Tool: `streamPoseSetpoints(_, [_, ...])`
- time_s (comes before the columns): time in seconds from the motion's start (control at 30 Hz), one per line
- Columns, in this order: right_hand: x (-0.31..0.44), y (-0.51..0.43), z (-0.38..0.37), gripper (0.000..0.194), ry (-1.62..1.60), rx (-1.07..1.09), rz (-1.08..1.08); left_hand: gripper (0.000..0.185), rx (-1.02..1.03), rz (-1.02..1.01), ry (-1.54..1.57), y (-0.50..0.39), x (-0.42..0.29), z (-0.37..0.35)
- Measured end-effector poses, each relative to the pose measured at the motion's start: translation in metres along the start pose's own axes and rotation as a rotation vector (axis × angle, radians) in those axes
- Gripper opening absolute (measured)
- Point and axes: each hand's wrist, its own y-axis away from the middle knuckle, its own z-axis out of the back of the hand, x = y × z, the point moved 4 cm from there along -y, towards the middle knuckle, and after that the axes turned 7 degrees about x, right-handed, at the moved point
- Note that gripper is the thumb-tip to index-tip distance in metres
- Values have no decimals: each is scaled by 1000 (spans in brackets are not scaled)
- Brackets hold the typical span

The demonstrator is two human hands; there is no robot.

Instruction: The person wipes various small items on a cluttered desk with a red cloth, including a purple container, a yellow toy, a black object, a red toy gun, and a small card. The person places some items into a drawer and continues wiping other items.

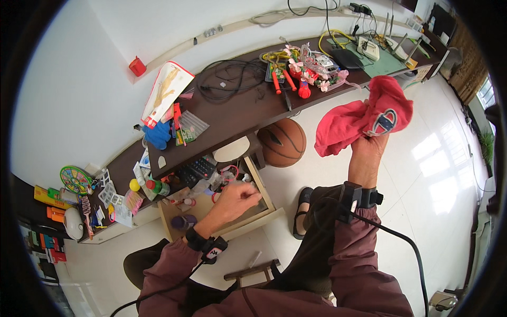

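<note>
My right hand (370,148) is raised over the floor at the right, gripping a red cloth (344,123) with a dark blue and white "C" patch. Folds of the cloth hide most of the fingers. My left hand (233,202) hovers above an open drawer (225,228) with its fingers curled, slightly blurred, and nothing visible in them. Inside the drawer lie black remote controls (202,168), clear plastic bags (198,188) and a pink ring (230,173). A dark purple container (184,222) lies near the drawer's left side.
A basketball (282,142) rests on the floor beside the drawer. On the dark cabinet top (233,113) are red-handled pliers (283,77), coiled black cable (222,81), artificial flowers (305,71) and blue gloves (157,134). A wooden stool (253,273) stands below me. Cords run from both wrist straps.
</note>
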Motion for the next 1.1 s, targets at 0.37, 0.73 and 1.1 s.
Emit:
streamPoseSetpoints(0.37, [4,-15,-22,25,215,140,91,45,-645,39,-245,-196,-109,102])
streamPoseSetpoints(0.73, [14,-15,-15,34,-148,133,-2,83,-586,339,-393,-266,-126,92])
streamPoseSetpoints(1.1, [10,-4,-13,34,92,240,61,47,-814,134,-190,-256,-91,117])
